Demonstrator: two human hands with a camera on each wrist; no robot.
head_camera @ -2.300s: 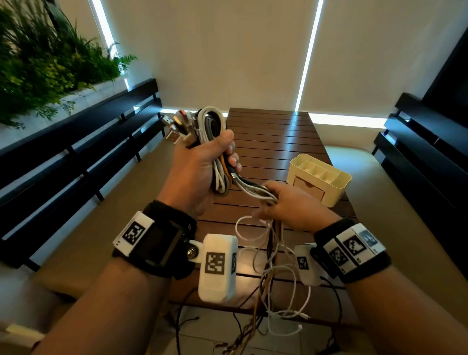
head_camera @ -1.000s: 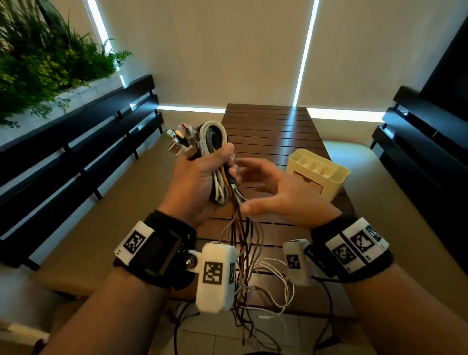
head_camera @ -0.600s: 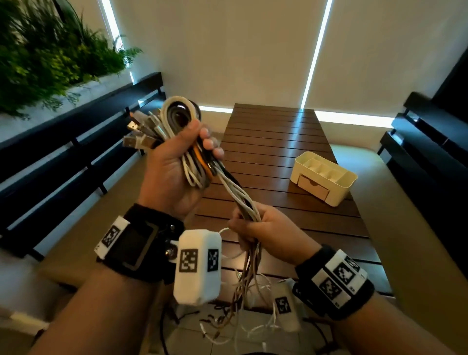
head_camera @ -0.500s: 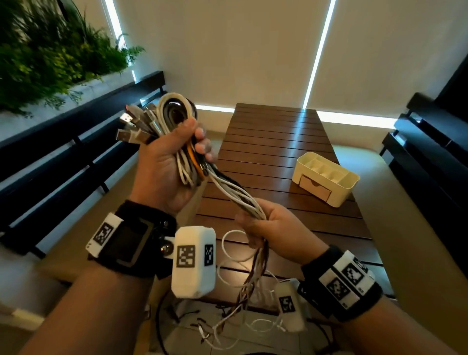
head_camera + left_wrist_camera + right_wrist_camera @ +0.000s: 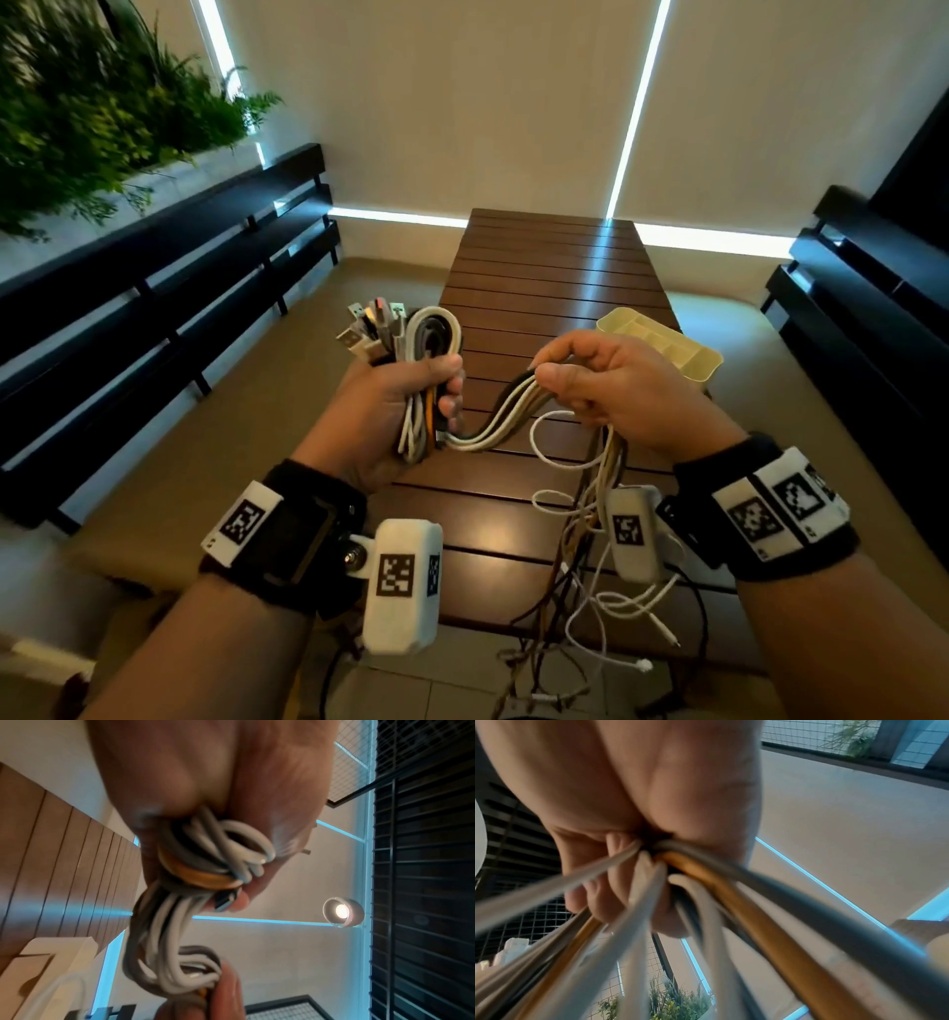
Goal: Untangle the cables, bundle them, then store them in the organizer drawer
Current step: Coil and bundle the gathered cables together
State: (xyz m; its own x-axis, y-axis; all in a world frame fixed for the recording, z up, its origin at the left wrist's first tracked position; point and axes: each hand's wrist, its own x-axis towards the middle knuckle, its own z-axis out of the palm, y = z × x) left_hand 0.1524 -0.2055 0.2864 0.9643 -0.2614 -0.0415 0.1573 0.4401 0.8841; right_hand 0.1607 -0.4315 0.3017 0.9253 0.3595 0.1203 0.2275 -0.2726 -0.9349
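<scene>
Left hand (image 5: pixel 395 406) clenches the coiled cables (image 5: pixel 429 349); right hand (image 5: pixel 611 390) grips the strands (image 5: pixel 493 426). Trailing ends (image 5: pixel 590 591) below the hands risk re-tangling.

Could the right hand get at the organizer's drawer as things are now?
Probably not yet. The right hand grips the loose cable strands that run to the left hand's coil, so it is occupied, though the organizer sits just beyond it on the table with nothing between.

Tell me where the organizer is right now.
In the head view the organizer sits on the table, right of centre, just behind the right hand, which hides its front. It holds no cables that can be seen.
</scene>
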